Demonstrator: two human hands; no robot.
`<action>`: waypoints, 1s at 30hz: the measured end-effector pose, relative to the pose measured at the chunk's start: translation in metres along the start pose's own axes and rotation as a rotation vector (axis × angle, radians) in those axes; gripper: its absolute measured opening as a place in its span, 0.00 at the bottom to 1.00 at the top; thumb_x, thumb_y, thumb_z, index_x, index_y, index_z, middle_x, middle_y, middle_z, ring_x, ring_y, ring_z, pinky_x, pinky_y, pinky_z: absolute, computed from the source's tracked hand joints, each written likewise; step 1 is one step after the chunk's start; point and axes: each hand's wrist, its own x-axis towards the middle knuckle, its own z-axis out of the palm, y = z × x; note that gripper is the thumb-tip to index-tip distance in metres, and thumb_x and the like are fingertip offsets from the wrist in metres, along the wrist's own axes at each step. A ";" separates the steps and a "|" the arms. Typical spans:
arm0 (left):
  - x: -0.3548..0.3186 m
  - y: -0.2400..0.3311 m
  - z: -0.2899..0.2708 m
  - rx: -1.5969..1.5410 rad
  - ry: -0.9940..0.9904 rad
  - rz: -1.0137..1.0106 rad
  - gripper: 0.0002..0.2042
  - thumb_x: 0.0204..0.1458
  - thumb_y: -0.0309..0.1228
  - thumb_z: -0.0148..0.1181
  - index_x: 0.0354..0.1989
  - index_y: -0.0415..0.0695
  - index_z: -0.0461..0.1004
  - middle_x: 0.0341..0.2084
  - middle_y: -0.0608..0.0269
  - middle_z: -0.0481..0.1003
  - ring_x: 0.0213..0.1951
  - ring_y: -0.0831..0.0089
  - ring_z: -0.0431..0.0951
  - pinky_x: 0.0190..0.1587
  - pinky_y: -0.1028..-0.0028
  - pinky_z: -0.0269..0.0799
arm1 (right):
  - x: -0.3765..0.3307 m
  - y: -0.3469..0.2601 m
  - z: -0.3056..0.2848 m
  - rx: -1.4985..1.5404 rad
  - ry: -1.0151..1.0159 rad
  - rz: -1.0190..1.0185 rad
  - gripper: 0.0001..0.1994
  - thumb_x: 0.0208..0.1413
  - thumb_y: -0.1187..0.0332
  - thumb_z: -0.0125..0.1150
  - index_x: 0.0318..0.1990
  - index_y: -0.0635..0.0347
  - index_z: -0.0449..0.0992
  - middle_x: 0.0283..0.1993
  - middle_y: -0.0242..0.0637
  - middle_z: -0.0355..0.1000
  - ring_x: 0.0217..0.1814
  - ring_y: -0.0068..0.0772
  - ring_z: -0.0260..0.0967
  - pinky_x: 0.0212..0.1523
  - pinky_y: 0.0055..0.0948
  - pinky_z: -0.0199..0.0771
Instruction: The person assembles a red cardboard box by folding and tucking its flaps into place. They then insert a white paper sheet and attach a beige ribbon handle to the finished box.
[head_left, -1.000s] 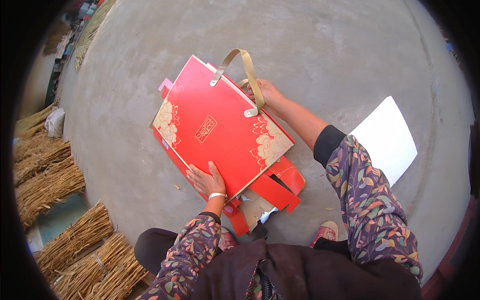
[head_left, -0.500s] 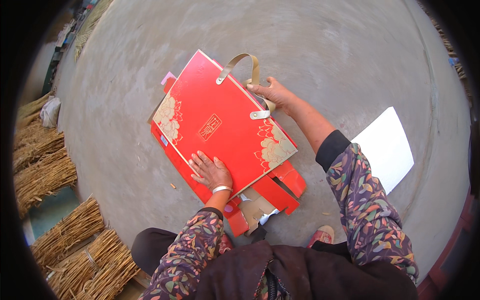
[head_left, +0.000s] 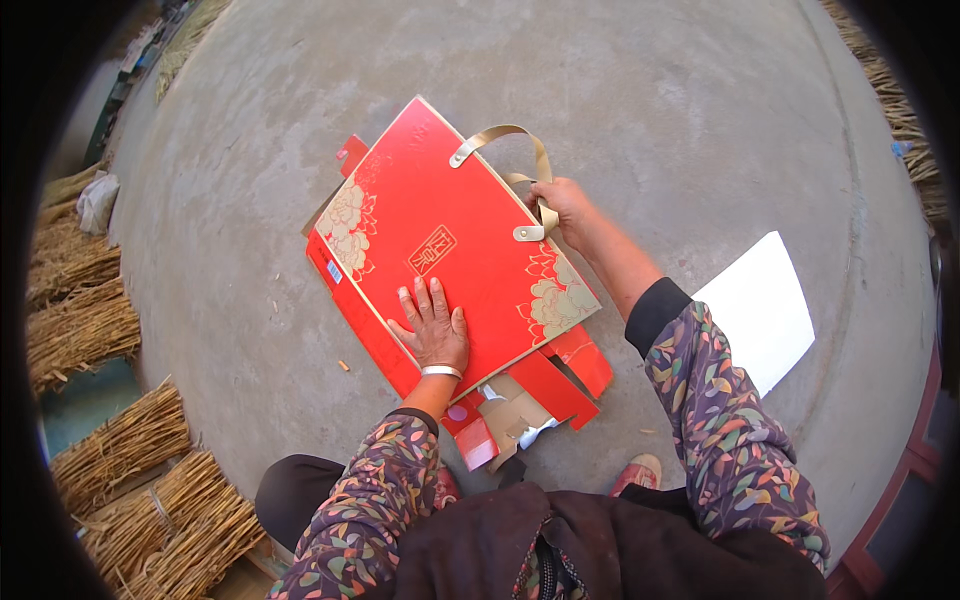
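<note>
A red gift box (head_left: 415,175) with cream flower patterns at its corners lies flattened on the floor before me. My left hand (head_left: 437,325) presses flat on its lower part, fingers spread. Along the box's right edge run tan strap handles (head_left: 510,130), fixed by metal-coloured tabs. My right hand (head_left: 565,210) is closed round the strap near the lower tab; its fingertips are partly hidden behind the strap. Torn red and brown cardboard flaps (head_left: 545,390) stick out below the box, toward my feet.
To the right a white sheet (head_left: 760,310) lies on the grey concrete floor (head_left: 650,90). Bundles of dry stalks (head_left: 130,440) line the left side, with a whitish bag (head_left: 97,205) farther up. My red shoes (head_left: 640,470) stand close to the flaps.
My right hand has closed more firmly round the strap near the lower tab. My left hand has shifted a little right and up on the box. The box's top has shifted slightly right.
</note>
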 end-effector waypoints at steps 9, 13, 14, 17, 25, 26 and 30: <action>0.002 -0.004 0.007 -0.126 0.074 0.082 0.34 0.63 0.48 0.46 0.77 0.57 0.45 0.78 0.65 0.40 0.77 0.54 0.35 0.66 0.27 0.37 | -0.057 -0.012 0.044 -0.237 0.127 -0.277 0.16 0.63 0.63 0.49 0.33 0.71 0.73 0.27 0.43 0.73 0.28 0.36 0.73 0.31 0.41 0.73; 0.010 0.005 -0.004 -0.396 0.163 0.138 0.33 0.64 0.45 0.44 0.76 0.50 0.48 0.77 0.60 0.45 0.77 0.51 0.39 0.67 0.32 0.39 | -0.085 -0.045 0.052 -0.665 0.190 -0.560 0.20 0.66 0.58 0.50 0.32 0.68 0.74 0.27 0.49 0.74 0.30 0.47 0.74 0.36 0.45 0.74; 0.012 0.009 -0.010 -0.470 0.208 0.197 0.33 0.64 0.45 0.44 0.76 0.49 0.49 0.76 0.58 0.46 0.76 0.50 0.41 0.68 0.34 0.40 | -0.096 -0.052 0.058 -0.717 0.226 -0.684 0.20 0.66 0.57 0.51 0.31 0.67 0.74 0.28 0.51 0.74 0.30 0.50 0.75 0.37 0.46 0.74; 0.023 0.018 -0.036 -0.633 0.347 0.375 0.32 0.64 0.43 0.43 0.75 0.43 0.49 0.74 0.49 0.49 0.75 0.46 0.47 0.71 0.49 0.48 | -0.139 -0.080 0.080 -0.929 0.316 -1.003 0.18 0.65 0.58 0.55 0.31 0.65 0.73 0.28 0.48 0.74 0.31 0.47 0.75 0.35 0.44 0.73; 0.016 0.039 -0.128 -0.683 0.284 0.626 0.23 0.62 0.38 0.51 0.65 0.45 0.66 0.65 0.47 0.64 0.64 0.45 0.66 0.65 0.54 0.60 | -0.225 -0.090 0.126 -1.068 0.273 -1.686 0.08 0.52 0.67 0.61 0.24 0.55 0.71 0.22 0.35 0.70 0.26 0.37 0.72 0.30 0.39 0.70; 0.012 0.044 -0.138 -0.617 0.266 0.655 0.22 0.62 0.38 0.52 0.63 0.46 0.68 0.63 0.47 0.66 0.62 0.46 0.68 0.64 0.54 0.61 | -0.233 -0.085 0.130 -1.096 0.207 -1.694 0.07 0.51 0.67 0.61 0.25 0.55 0.71 0.23 0.36 0.71 0.26 0.37 0.72 0.30 0.39 0.70; -0.019 0.069 -0.163 -0.766 0.229 0.443 0.23 0.59 0.39 0.59 0.62 0.47 0.67 0.61 0.52 0.66 0.62 0.52 0.68 0.63 0.55 0.62 | -0.267 -0.052 0.142 -1.145 -0.102 -1.676 0.06 0.49 0.67 0.61 0.27 0.59 0.73 0.24 0.38 0.71 0.27 0.39 0.73 0.31 0.38 0.72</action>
